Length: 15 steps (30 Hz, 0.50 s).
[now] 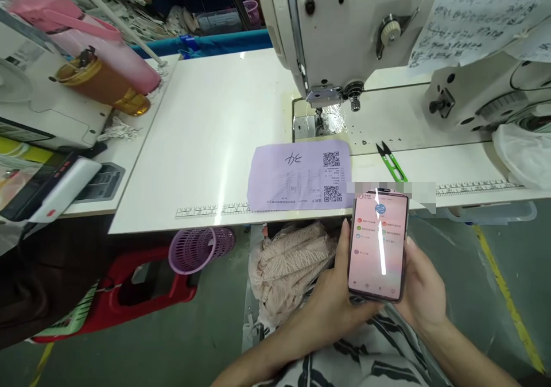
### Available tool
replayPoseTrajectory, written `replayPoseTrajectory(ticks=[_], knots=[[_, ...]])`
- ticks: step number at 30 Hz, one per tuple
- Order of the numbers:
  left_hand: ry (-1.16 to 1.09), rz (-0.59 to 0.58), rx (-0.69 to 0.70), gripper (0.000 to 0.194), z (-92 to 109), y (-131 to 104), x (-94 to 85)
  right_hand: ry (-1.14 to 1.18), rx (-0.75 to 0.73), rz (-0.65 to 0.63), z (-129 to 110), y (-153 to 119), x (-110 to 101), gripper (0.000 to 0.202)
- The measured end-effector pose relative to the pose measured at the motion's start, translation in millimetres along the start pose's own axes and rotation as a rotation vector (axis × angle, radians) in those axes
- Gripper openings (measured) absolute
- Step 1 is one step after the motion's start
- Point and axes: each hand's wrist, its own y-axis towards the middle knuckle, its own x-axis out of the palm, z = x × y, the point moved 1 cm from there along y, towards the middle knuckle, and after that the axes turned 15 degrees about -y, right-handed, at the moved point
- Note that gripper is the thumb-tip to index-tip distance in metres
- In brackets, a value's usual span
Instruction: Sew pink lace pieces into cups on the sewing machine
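Observation:
A smartphone (370,260) with a lit pink screen is held upright between my two hands, just in front of the table edge. My left hand (336,295) wraps round its left side and lower edge. Against its right side rests my right hand (424,283), fingers curled behind the phone and partly hidden. Beyond the phone, a purple paper slip (279,174) with two QR codes and a handwritten number lies on the white table. Green thread snips (394,166) lie to the slip's right.
A sewing machine (344,42) stands at the back of the white table (206,128). Bunched beige fabric (288,260) hangs below the front edge, near a purple basket (189,252) and a red stool (146,295). Bottles (107,82) stand on the left.

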Motion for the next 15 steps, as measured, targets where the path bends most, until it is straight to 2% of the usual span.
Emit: replayPoseTrajectory(ticks=[6, 11, 15], knots=[[-0.051, -0.039, -0.040, 0.106, -3.8, 0.5, -3.9, 0.005, 0.046, -0.017, -0.5, 2.2, 8.2, 0.039], [-0.023, -0.040, -0.061, 0.109, -5.9, 2.1, -9.0, -0.002, 0.049, 0.013, -0.5, 5.2, 7.4, 0.041], [-0.013, -0.053, -0.053, 0.105, -9.1, 3.0, -12.2, -0.002, 0.016, -0.012, -2.9, 9.9, 5.0, 0.035]])
